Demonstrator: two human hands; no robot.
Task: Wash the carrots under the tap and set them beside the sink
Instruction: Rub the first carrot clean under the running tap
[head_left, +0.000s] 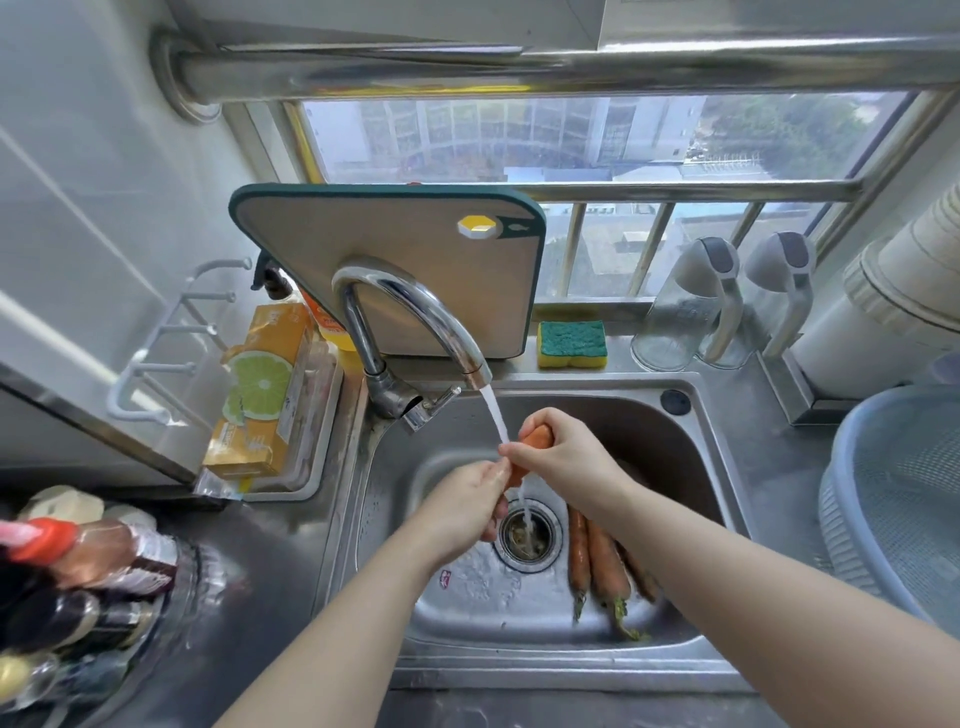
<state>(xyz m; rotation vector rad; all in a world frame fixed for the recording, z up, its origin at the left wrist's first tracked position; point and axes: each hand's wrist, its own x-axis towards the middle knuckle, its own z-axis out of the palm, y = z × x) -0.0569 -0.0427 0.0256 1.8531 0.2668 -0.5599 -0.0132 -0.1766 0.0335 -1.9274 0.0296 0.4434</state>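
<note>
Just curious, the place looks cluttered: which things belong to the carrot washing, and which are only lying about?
In the job: the carrot gripped by the left hand and right hand, the running tap, the sink, other carrots lying in it.

Lying about: cutting board, sponge, blue basket, orange box, bottles.

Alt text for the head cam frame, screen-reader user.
The right hand grips the upper end and the left hand the lower end of a carrot under the running tap over a steel sink. Right of the drain, other carrots lie in the sink; a cutting board and sponge sit behind.
</note>
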